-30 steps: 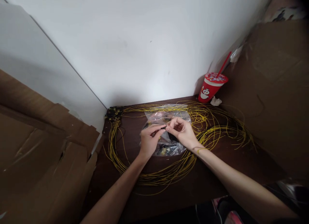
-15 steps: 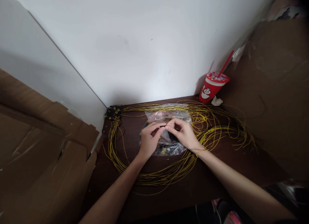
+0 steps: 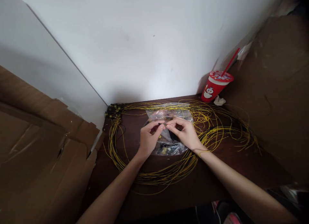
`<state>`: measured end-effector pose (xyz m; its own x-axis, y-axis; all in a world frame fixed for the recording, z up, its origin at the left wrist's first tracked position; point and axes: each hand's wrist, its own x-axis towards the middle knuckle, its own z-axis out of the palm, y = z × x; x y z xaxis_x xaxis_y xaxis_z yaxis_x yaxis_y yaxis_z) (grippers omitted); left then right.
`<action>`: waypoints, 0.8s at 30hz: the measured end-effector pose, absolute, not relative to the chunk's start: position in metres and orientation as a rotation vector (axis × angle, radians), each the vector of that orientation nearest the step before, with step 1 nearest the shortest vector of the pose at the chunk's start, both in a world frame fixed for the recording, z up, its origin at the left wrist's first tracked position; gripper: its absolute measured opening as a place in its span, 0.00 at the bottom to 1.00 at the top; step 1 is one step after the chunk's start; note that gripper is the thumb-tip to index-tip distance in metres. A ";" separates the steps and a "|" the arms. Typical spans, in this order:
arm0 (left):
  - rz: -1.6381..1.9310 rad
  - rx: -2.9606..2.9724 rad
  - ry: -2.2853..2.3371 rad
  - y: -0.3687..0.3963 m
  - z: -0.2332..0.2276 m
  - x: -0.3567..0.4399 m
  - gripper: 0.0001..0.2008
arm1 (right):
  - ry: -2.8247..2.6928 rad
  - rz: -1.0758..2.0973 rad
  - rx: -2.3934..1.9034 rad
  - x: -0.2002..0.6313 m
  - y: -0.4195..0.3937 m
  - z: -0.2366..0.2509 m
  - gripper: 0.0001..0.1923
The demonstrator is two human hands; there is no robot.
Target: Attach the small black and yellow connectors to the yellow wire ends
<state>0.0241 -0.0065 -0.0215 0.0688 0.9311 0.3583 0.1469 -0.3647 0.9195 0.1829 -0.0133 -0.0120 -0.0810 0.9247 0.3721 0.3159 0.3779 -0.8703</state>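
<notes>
Left hand (image 3: 148,138) and right hand (image 3: 184,133) fingertips pinched together on a small dark part (image 3: 162,124), above plastic bag (image 3: 169,147)

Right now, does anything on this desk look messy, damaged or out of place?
The yellow wires sprawl in loose, tangled loops across the table, some strands straying right. A crumpled white scrap lies beside the red cup. The cardboard on the left is torn. No spill shows.

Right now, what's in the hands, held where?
Both hands, left hand and right hand, pinch one small dark part at its two ends, fingertip grip, above the plastic bag.
</notes>
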 end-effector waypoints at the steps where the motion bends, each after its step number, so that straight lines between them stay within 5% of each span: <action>1: 1.368 1.609 1.087 -0.007 -0.022 0.024 0.09 | -1.624 0.744 -1.136 0.183 -0.013 -0.012 0.07; 24: 1.367 1.443 1.102 -0.008 -0.015 0.024 0.07 | -1.566 0.690 -1.176 0.183 -0.016 -0.002 0.07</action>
